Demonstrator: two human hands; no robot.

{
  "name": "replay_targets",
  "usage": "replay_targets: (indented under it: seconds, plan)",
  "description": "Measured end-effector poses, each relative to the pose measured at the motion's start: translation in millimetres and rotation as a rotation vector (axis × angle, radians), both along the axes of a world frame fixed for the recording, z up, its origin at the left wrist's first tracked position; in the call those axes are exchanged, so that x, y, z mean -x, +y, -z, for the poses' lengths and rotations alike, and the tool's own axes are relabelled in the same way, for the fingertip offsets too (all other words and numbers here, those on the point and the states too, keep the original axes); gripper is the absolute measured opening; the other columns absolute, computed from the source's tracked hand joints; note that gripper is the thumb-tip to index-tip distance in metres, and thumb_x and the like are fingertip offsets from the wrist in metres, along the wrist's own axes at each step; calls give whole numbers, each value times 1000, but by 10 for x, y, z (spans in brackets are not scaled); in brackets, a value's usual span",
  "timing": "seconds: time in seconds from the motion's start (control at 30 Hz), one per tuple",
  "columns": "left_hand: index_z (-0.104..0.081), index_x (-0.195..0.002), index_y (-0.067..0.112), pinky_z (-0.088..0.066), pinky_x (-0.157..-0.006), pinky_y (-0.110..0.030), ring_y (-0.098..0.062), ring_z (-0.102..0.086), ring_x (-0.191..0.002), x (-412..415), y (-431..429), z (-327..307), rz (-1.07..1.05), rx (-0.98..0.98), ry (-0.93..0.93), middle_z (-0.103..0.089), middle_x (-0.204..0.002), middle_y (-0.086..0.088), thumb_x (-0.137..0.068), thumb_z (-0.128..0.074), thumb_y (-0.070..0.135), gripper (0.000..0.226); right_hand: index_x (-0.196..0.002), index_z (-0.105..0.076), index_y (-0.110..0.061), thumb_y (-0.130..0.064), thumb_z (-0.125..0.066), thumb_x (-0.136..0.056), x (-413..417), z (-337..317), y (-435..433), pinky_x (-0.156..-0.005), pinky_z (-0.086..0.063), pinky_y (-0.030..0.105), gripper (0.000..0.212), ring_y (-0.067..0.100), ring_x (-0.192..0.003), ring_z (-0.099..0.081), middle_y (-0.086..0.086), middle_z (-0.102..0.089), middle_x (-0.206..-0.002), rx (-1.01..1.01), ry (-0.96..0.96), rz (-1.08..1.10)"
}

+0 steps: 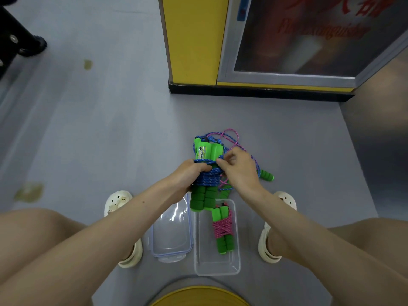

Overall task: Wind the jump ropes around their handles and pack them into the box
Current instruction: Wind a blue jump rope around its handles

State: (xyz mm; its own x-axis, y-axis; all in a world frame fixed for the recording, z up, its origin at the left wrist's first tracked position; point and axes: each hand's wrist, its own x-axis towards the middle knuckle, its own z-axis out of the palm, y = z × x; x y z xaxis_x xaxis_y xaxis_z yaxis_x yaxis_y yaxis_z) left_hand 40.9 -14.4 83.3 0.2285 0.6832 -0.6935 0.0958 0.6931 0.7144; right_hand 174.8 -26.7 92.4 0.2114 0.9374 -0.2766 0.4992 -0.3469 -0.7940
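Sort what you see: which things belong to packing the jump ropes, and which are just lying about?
Job: blue jump rope in left hand, right hand pinching its cord; wound pink jump rope in clear box; loose pink jump rope; box lid.
Lying about: yellow pillar; glass-fronted cabinet; floor stain.

Both bare forearms reach in toward the middle of the view, the left from 8 o'clock and the right from 4 o'clock, and the hands meet near the centre. The left hand [191,173] lies back up, its fingers curled round the green handles [203,199] from the 9 o'clock side. The right hand [239,171] sits just beside it at 3 o'clock, wrist bent and knuckles raised. Its thumb and forefinger pinch the blue rope [207,177] at their tips, and its other fingers are loosely curled.
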Motion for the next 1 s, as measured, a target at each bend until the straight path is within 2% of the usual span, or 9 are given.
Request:
replay_targets:
  seconds: [0.1, 0.2, 0.3, 0.37, 0.6, 0.73, 0.87, 0.93, 1.0]
  plan:
    - [-63, -96, 15, -54, -76, -35, -20, -66, -79, 4, 10, 23, -15, 4, -12, -70, -88, -5, -92, -56, 14, 8, -87, -57, -14, -27, -62, -90, 15, -21, 20, -76, -52, 34, 15, 18, -82, -62, 3, -63, -89, 37, 6, -60]
    - [-65, -107, 11, -55, -71, -31, -20, -69, -83, 42, -26, 17, -24, 42, -65, -72, -95, -7, -89, -63, 17, 19, -90, -58, -14, -36, -50, -96, -15, -57, 82, -83, -54, 43, 24, 23, -87, -65, 8, -67, -95, 144, 184, 21]
    - [-65, -111, 7, -56, -74, -33, -22, -69, -86, 97, -137, -33, -114, 99, -154, -72, -102, -10, -86, -65, 14, 26, -106, -52, -8, -30, -42, -100, -67, -139, 32, -71, -56, 37, 24, 24, -79, -65, 15, -66, -93, 239, 475, 187]
    - [-66, -110, 8, -56, -69, -30, -21, -69, -82, 122, -228, -89, -152, 112, -157, -72, -99, -9, -85, -66, 15, 26, -116, -47, -8, -26, -43, -100, -130, -166, -85, -68, -55, 35, 24, 24, -79, -63, 14, -63, -93, 276, 534, 207]
    - [-62, -107, 8, -45, -78, -32, -19, -59, -89, 142, -536, 83, -111, 55, 165, -66, -96, -5, -83, -72, 29, 33, -113, -58, -5, -21, -47, -99, -387, -41, -629, -66, -47, 28, 24, 21, -85, -60, 12, -60, -93, 574, 164, -222]
    - [-59, -104, 7, -41, -68, -28, -18, -56, -81, -20, -838, 485, -78, 105, 259, -63, -95, -7, -85, -71, 29, 32, -114, -55, -2, -20, -45, -98, -591, 212, -795, -61, -44, 26, 26, 21, -80, -57, 13, -59, -93, 646, -1, -243]
    - [-59, -99, 1, -48, -57, -20, -14, -58, -66, -192, -1133, 957, -112, 170, 253, -63, -83, -8, -86, -69, 14, 20, -100, -53, -5, -18, -45, -98, -665, 662, -926, -56, -41, 25, 16, 22, -74, -56, 15, -57, -88, 725, -3, -141]
    - [-61, -98, -1, -50, -62, -26, -20, -59, -69, -225, -1238, 1221, -111, 170, 297, -63, -89, -11, -86, -69, 9, 18, -98, -55, -4, -12, -45, -96, -623, 894, -985, -53, -38, 23, 13, 23, -71, -55, 17, -56, -87, 755, -33, -143]
    - [-64, -102, -6, -54, -79, -36, -26, -63, -82, -236, -1310, 1494, -114, 174, 338, -67, -97, -16, -83, -71, 8, 25, -105, -59, -4, -11, -46, -95, -540, 1181, -1039, -52, -38, 22, 18, 19, -64, -52, 12, -54, -81, 769, -9, -129]
